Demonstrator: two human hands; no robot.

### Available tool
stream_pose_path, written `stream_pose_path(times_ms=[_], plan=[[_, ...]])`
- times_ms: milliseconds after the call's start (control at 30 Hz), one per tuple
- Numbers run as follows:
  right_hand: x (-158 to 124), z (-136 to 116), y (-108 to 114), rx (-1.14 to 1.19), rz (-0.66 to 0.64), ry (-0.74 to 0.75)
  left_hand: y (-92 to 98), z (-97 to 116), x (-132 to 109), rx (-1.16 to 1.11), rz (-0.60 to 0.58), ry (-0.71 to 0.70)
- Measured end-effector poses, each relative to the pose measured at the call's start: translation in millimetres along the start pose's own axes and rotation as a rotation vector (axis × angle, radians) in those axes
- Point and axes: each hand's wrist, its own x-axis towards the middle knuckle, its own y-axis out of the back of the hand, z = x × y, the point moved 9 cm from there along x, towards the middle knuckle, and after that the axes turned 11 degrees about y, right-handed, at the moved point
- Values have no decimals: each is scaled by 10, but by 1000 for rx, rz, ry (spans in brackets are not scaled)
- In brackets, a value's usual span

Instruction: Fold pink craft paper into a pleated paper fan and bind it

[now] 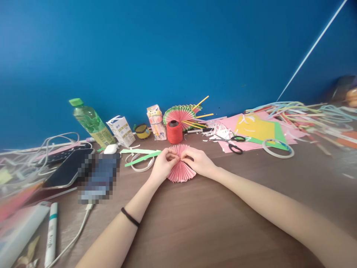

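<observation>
A round pink pleated paper rosette (182,173) lies on the brown table (178,223). My left hand (165,163) pinches it near its middle from the left, fingers closed. From the right, my right hand (199,160) pinches the same rosette close to the centre, its fingertips next to the left ones. What lies under the fingertips is hidden. Just behind the rosette stands a spool of red thread (174,133). Green paper strips (142,158) and a roll of tape (142,169) are left of my left hand.
Behind the spool are green-edged pink paper fans (180,113). Black-handled scissors (236,144), coloured paper (251,128) and another tape roll (278,149) lie right. A green-capped bottle (93,124), carton (121,131), phones (69,169) and a white marker (51,234) are left.
</observation>
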Motion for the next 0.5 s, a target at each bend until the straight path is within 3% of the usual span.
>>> stream_pose_path(times_ms=[267,500], plan=[[23,-43,-15,-83,-14,89,-19,-23,21,3,-13,-23],[37,38,-39,-42,-45,22,-55,-24,24,18,-37,-52]])
